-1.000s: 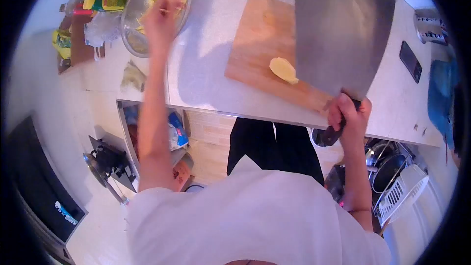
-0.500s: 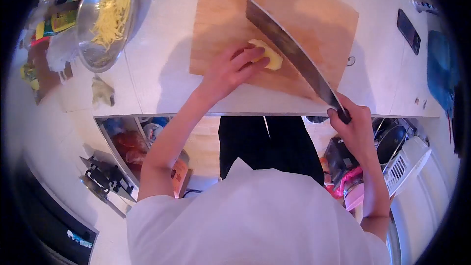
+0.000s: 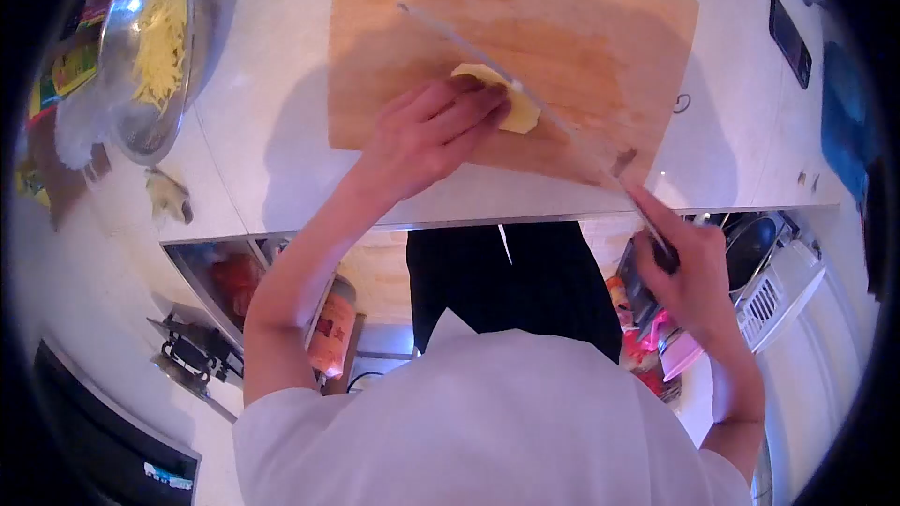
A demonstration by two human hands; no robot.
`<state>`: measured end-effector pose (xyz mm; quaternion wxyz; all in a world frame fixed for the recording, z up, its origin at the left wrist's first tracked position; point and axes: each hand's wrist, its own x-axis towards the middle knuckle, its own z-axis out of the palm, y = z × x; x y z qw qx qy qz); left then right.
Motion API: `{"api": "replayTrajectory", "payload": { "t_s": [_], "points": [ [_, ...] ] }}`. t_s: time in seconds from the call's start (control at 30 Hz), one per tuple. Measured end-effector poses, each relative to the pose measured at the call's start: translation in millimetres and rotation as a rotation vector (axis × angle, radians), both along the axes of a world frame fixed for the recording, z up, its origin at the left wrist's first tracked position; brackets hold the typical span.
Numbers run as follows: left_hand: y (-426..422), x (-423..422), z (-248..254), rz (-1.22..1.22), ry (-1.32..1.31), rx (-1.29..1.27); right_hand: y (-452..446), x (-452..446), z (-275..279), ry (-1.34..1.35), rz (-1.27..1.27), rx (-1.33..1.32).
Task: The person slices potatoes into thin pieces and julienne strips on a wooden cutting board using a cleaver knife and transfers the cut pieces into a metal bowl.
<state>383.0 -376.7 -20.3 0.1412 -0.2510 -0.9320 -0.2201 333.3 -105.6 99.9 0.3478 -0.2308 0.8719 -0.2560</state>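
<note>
A peeled yellow piece of potato [image 3: 525, 119] lies on the wooden cutting board [image 3: 600, 37], left of its middle. My left hand [image 3: 427, 136] presses on the potato with bent fingertips, holding it against the board. In my right hand [image 3: 692, 267], near the counter's front edge, is the handle of a long kitchen knife [image 3: 570, 131]. The blade stands nearly upright, seen almost edge-on, and runs up and left across the potato's right part, close by the left fingertips. Whether the edge has entered the potato I cannot tell.
A metal bowl [image 3: 145, 142] of thin yellow strips stands at the left, beside several packets [image 3: 75, 70]. A pale scrap [image 3: 167, 197] lies below it. To the right are a phone [image 3: 790, 42] and a small ring [image 3: 682, 103]. Open drawers sit under the counter.
The knife has turned from showing its broad side to nearly edge-on, and its blade has moved over the potato. The left hand stays on the potato. The view has shifted slightly.
</note>
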Motion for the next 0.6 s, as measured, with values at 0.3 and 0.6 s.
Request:
{"api": "replayTrajectory", "payload": {
  "t_s": [0.3, 0.6],
  "points": [
    [-6.3, 3.6, -6.0, 0.015, -0.111, 0.015, -3.1, 17.5, 12.8, -0.006, 0.012, 0.085],
    [-10.3, -0.4, -10.9, -0.072, -0.095, 0.033, -21.5, 11.8, 8.6, -0.067, -0.058, 0.068]
  ]
}}
